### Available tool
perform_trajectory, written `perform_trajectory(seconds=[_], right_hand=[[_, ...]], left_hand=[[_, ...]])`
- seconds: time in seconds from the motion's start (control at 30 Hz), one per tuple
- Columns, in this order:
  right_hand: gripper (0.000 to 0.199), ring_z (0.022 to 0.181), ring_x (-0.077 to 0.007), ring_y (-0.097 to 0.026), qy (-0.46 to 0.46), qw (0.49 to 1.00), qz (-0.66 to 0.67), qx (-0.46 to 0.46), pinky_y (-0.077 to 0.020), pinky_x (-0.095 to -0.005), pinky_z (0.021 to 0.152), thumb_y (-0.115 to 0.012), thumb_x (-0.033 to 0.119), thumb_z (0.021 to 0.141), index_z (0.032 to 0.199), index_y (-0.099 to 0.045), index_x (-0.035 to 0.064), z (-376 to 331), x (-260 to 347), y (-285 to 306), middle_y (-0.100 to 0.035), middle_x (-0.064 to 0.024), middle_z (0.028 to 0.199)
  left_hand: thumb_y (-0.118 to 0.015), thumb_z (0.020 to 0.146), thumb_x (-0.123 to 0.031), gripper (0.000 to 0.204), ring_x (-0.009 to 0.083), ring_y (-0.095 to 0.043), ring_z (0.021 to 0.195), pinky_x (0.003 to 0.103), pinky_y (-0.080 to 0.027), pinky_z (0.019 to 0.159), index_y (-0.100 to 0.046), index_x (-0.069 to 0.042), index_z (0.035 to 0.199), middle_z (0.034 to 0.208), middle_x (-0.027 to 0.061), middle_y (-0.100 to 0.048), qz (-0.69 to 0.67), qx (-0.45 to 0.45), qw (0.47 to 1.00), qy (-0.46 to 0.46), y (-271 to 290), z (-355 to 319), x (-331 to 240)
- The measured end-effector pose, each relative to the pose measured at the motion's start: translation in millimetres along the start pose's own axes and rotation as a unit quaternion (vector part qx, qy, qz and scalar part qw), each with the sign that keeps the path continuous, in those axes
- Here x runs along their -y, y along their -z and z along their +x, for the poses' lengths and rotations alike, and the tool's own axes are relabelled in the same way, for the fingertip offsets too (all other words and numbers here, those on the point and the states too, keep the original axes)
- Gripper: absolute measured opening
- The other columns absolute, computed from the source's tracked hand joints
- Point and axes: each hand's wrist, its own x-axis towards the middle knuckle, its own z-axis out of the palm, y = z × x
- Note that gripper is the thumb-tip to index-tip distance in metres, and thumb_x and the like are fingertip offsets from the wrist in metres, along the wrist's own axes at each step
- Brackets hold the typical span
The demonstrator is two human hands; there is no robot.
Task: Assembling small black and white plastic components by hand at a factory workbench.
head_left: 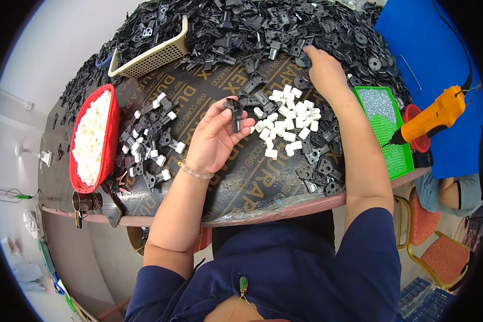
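Note:
My left hand is closed round a black plastic fitting, a short upright piece with a tubular end, held above the table's middle. Farther out to the right, my right hand reaches to the near edge of a big heap of black plastic parts. Its fingers are bent together against the parts there; what they grip, if anything, I cannot make out. Between the hands lie many loose white plastic caps. Left of my left hand is a pile of black fittings with white caps on them.
A red basket of white pieces stands at the left, a beige basket behind it. At the right are a green tray of small metal pieces and an orange power screwdriver. More black fittings lie near the front edge.

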Motion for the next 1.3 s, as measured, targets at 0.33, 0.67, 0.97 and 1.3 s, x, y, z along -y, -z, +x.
perform_trajectory(seconds=[0.33, 0.67, 0.97, 1.3], right_hand=[[0.048, 0.091, -0.0112, -0.067, -0.026, 0.706, 0.685, 0.179, -0.0552, -0.0244, 0.080, -0.071, -0.005, 0.084, 0.129, -0.056, -0.0032, -33.5, 114.6, 50.4, -0.070, -0.0087, 0.102], [0.039, 0.105, -0.0204, -0.058, 0.142, 0.852, 0.503, 0.032, -0.0458, -0.0335, 0.090, -0.082, 0.020, 0.077, 0.112, -0.072, 0.0067, -45.3, 124.9, 28.1, -0.061, -0.0067, 0.113], [0.038, 0.102, -0.0264, -0.059, 0.233, 0.902, 0.356, -0.067, -0.0458, -0.0386, 0.090, -0.080, 0.026, 0.078, 0.109, -0.073, 0.0058, -45.4, 124.7, 31.3, -0.064, -0.0082, 0.111], [0.038, 0.104, -0.0286, -0.061, 0.238, 0.891, 0.380, -0.073, -0.0465, -0.0399, 0.092, -0.081, 0.027, 0.077, 0.107, -0.073, 0.0058, -42.6, 122.6, 32.1, -0.065, -0.0100, 0.112]], left_hand=[[-0.050, 0.103, -0.015, 0.029, 0.0234, -0.066, 0.107, 0.038, -0.055, 0.091, -0.051, -0.007, 0.132, 0.120, 0.0136, -0.065, -0.039, 0.026, 0.999, 0.004, 1.8, 0.2, -0.2], [-0.051, 0.105, -0.017, 0.019, 0.0199, -0.063, 0.112, 0.038, -0.056, 0.092, -0.054, -0.012, 0.123, 0.122, 0.0099, -0.065, -0.053, 0.018, 0.998, -0.013, -4.8, -4.0, -2.6], [-0.051, 0.105, -0.017, 0.013, 0.0191, -0.064, 0.113, 0.035, -0.054, 0.089, -0.056, -0.014, 0.116, 0.113, 0.0039, -0.067, -0.046, -0.015, 0.997, -0.053, -8.3, -3.8, 4.4], [-0.052, 0.104, -0.018, 0.027, 0.0180, -0.064, 0.110, 0.036, -0.053, 0.093, -0.055, -0.006, 0.128, 0.117, 0.0072, -0.066, -0.021, 0.009, 0.997, -0.076, -13.0, -6.8, -2.1]])
